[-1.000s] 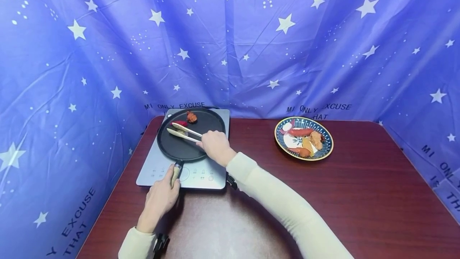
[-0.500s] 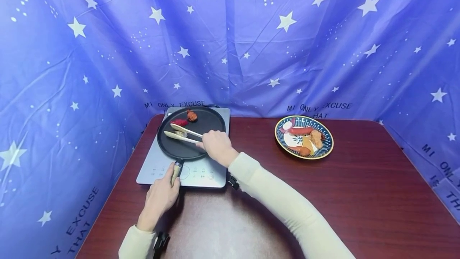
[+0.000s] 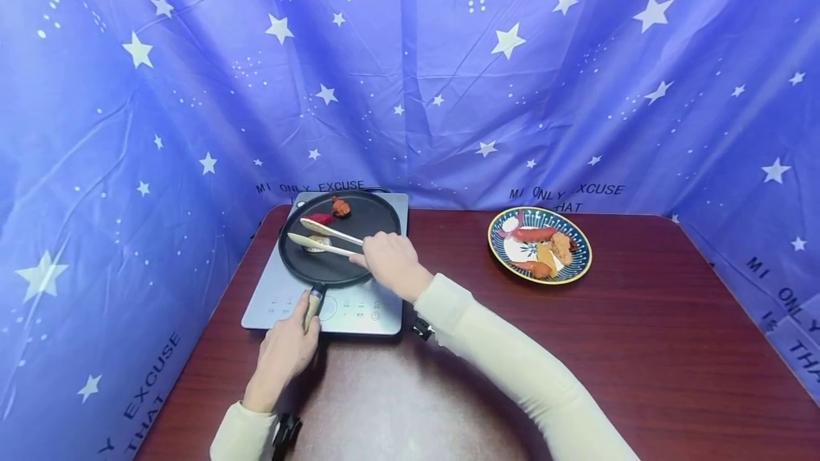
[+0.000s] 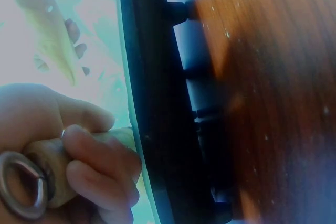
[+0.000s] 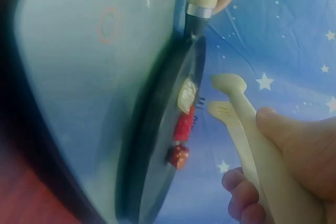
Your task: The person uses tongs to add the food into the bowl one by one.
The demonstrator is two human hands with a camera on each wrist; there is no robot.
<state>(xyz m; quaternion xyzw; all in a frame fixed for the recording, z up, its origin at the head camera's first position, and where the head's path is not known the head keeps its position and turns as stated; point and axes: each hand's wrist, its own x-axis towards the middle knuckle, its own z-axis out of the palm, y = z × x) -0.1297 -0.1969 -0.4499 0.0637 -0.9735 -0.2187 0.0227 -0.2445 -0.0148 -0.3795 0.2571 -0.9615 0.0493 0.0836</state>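
My left hand (image 3: 290,347) grips the wooden handle (image 3: 312,306) of a flat black frying pan (image 3: 339,269); a metal ring hangs at the handle's end in the left wrist view. In my right hand (image 3: 393,262) is a pair of pale tongs (image 5: 265,148), their arms parted and reaching over the pan. A pale, roundish food piece (image 5: 187,95) lies below the tongs, partly hidden by one arm in the head view. Beyond it are a red food piece (image 3: 320,218) and a reddish-brown chunk (image 3: 341,207). In the right wrist view the tong tips stand apart from the food.
The pan sits on a silver induction cooktop (image 3: 265,308) at the left of the dark red table (image 3: 640,319). To the right stands a blue patterned plate (image 3: 581,272) bearing sausages and other food pieces. A starry blue curtain (image 3: 448,91) closes off the back and sides.
The tongs have shifted slightly left and their tips have spread a little wider over the pale piece. My left hand stays on the pan handle.
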